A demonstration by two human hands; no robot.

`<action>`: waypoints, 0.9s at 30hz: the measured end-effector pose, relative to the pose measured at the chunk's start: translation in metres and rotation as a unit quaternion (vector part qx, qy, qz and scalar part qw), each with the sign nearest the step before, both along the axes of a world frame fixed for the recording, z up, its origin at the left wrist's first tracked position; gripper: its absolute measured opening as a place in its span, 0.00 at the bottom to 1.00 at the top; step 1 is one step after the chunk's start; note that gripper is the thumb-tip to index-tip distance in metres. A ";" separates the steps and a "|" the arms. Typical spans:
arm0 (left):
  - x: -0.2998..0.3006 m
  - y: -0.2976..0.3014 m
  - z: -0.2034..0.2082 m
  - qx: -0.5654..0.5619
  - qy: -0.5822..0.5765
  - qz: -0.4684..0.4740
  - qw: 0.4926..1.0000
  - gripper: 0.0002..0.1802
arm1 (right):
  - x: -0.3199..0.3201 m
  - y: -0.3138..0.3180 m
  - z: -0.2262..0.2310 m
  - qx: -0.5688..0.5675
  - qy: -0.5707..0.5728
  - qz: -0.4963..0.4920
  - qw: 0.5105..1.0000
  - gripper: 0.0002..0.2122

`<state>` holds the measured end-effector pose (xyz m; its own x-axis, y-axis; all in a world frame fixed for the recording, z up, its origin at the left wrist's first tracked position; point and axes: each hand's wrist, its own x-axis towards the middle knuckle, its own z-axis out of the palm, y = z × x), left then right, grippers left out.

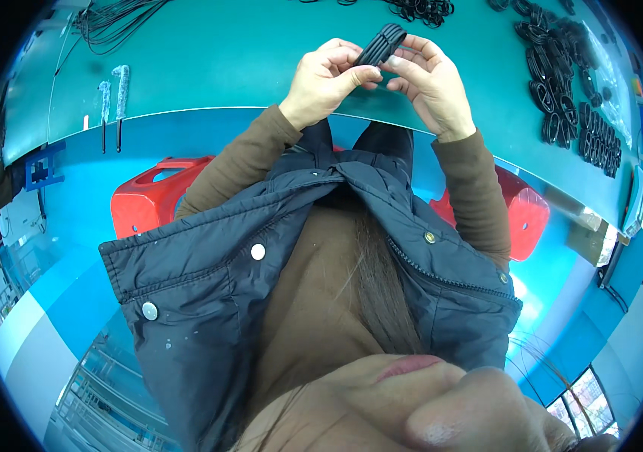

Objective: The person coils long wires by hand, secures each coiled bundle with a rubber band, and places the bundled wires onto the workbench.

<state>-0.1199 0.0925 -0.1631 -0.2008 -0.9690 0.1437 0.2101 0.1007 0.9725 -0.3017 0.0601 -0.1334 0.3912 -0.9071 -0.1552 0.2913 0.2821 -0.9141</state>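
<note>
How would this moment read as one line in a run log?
left hand: holds black coiled cable bundle | right hand: holds same bundle | below: teal table

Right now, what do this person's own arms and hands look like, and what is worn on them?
Both hands are bare: no gloves on the left hand or the right hand. Snug brown sleeves run to the wrists. Over them hangs an open, dark navy padded vest with round metal snap buttons and a zip edge.
</note>
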 end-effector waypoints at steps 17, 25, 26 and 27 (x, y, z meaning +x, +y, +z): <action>-0.002 0.001 0.000 -0.035 -0.038 -0.007 0.999 0.06 | -0.007 -0.002 -0.003 -0.071 0.161 0.034 0.984 0.25; -0.026 0.000 -0.007 -0.167 -0.151 0.101 0.969 0.12 | 0.004 0.016 -0.007 0.029 -0.079 -0.065 0.994 0.20; -0.031 0.000 -0.008 -0.158 -0.133 0.097 0.974 0.11 | 0.005 0.020 -0.008 0.026 -0.086 -0.086 0.992 0.16; -0.036 0.000 -0.009 -0.148 -0.116 0.092 0.978 0.11 | 0.003 0.021 -0.009 0.038 -0.099 -0.090 0.990 0.16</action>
